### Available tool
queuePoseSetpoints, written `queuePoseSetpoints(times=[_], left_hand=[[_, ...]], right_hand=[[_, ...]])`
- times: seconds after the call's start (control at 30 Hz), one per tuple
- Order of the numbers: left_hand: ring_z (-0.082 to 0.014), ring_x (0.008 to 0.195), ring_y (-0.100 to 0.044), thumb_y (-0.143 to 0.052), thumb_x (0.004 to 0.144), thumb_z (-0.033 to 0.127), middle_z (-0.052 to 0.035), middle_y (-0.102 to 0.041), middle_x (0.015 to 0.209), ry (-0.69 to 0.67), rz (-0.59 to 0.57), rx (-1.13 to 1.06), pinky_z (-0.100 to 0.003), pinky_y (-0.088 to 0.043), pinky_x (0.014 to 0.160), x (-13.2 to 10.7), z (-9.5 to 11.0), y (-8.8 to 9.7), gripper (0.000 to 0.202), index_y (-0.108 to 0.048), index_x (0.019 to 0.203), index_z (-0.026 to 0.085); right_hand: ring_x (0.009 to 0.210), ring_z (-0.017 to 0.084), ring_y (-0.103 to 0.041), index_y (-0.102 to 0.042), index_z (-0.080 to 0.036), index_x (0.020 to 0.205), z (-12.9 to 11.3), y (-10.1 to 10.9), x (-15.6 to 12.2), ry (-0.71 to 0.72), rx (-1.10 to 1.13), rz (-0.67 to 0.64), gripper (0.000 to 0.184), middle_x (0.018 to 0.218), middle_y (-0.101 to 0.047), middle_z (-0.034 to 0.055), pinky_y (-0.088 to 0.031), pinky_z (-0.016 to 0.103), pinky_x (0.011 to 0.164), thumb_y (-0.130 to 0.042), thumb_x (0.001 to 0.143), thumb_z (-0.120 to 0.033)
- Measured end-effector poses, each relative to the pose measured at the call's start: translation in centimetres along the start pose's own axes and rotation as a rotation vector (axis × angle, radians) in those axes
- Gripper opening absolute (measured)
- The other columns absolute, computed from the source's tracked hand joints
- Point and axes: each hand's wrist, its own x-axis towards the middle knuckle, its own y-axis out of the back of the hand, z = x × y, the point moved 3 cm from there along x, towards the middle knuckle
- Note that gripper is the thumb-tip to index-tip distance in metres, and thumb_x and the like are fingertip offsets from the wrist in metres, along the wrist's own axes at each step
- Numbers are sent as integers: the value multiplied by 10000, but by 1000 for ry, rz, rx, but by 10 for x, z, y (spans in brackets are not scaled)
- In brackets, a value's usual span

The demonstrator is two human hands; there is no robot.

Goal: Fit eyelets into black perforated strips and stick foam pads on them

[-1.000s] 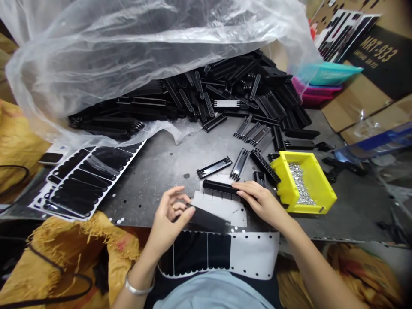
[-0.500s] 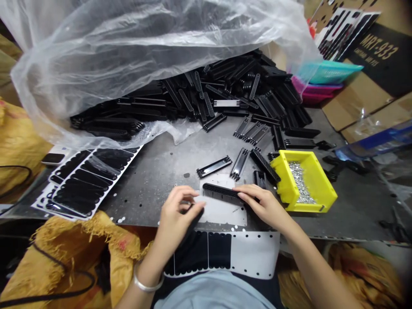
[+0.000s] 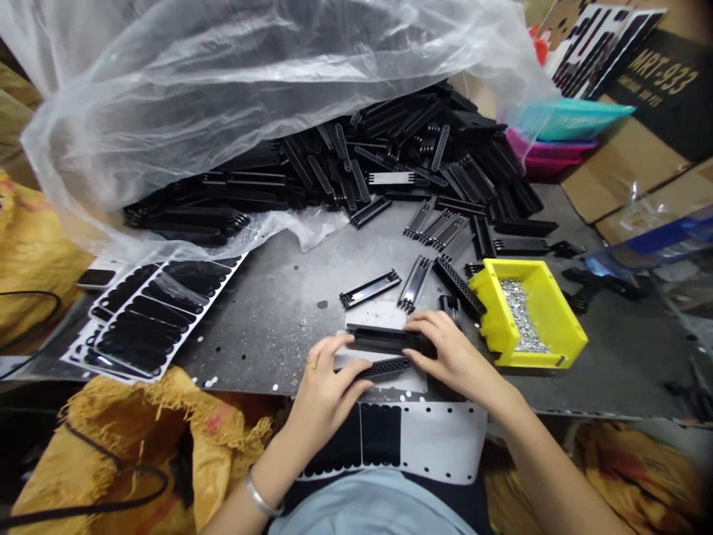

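Note:
My right hand (image 3: 457,349) grips the end of a black plastic bar (image 3: 387,340) lying over a white backing sheet (image 3: 384,316). My left hand (image 3: 328,397) presses down on a black perforated strip (image 3: 387,366) along the bar's near side, and its fingers hide the strip's left end. Two loose slotted bars (image 3: 370,289) lie just beyond the hands. A strip of black pads on white backing (image 3: 428,446) hangs off the near table edge below my hands.
A heap of black bars (image 3: 356,163) lies under clear plastic film (image 3: 223,74). A yellow bin (image 3: 557,319) of small silver parts stands to the right. Pad sheets (image 3: 161,319) lie left on the metal table (image 3: 267,334); yellow sacking (image 3: 167,438) sits below.
My left hand has moved right, from holding a black piece near the table edge to pressing on the bar. The black piece no longer hangs below that hand.

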Motion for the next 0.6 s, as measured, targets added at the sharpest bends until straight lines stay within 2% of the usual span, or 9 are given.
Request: queuePoseSetpoints(times=[0.07,0.1,0.17,0.23,0.27,0.33,0.4,0.5,0.6], left_hand=[[-375,1517,-353,-661,993,313,-182,-386,1588,70,25,-43,-590,-431,1181,-3,-5,-3,453,-512,1412,234],[-376,1550,-302,-659,994,335,-196,-346,1626,92,0,-76,-596,-401,1205,-2,-7,-7,581,-414,1509,222],[-344,1516,-373,-653,999,365,-194,-416,1594,104,-88,-156,-556,-425,1195,3,-9,-16,733,-266,1603,215],[-308,1364,-531,-665,992,369,-145,-565,1448,102,-153,-215,-503,-495,1122,7,-11,-21,665,-350,1565,246],[-296,1282,-578,-679,983,366,-123,-611,1368,103,-168,-229,-484,-518,1081,10,-12,-22,588,-434,1507,254],[-287,1184,-608,-709,962,359,-99,-649,1256,97,-188,-232,-470,-536,1027,13,-13,-22,462,-550,1383,253],[-298,1188,-598,-724,949,360,-100,-644,1237,82,-178,-196,-492,-521,1037,14,-13,-22,439,-575,1348,253],[-386,1409,-448,-739,931,414,-183,-502,1464,120,-61,-60,-602,-411,1150,13,-13,-20,702,-419,1530,237],[-485,1569,-159,-760,891,515,-270,-179,1678,180,17,24,-705,-266,1209,11,-16,-21,1091,-64,1671,203]], right_hand=[[1151,253,-632,-664,-231,1088,-3,1,3,93,100,-10,147,1186,-694,99,-564,477,1001,-548,1013,-180],[1154,237,-640,-664,-229,1048,-4,4,4,132,147,-31,190,1179,-705,94,-563,459,1003,-498,1022,-141],[1178,213,-654,-687,-236,1042,-4,13,4,173,207,-150,231,1211,-722,78,-556,435,1032,-485,1025,-124],[1201,200,-665,-715,-263,1097,-3,24,10,157,226,-267,226,1251,-734,46,-543,418,1066,-536,1017,-151],[1194,194,-673,-722,-281,1121,-3,29,17,138,217,-268,240,1248,-742,30,-540,412,1070,-540,1018,-161],[1179,198,-676,-717,-299,1173,-3,34,42,85,139,-147,283,1231,-751,25,-529,419,1064,-506,1035,-169],[1241,231,-637,-688,-281,1254,-5,28,75,24,-34,-32,308,1304,-720,67,-476,466,1098,-483,1050,-174],[1273,275,-609,-698,-218,1203,-11,6,109,-18,-193,-93,246,1325,-703,116,-412,500,1108,-555,1017,-144],[1095,250,-680,-707,-211,1092,-19,-7,101,18,-193,-171,151,1111,-767,68,-437,442,1030,-697,949,-164]])
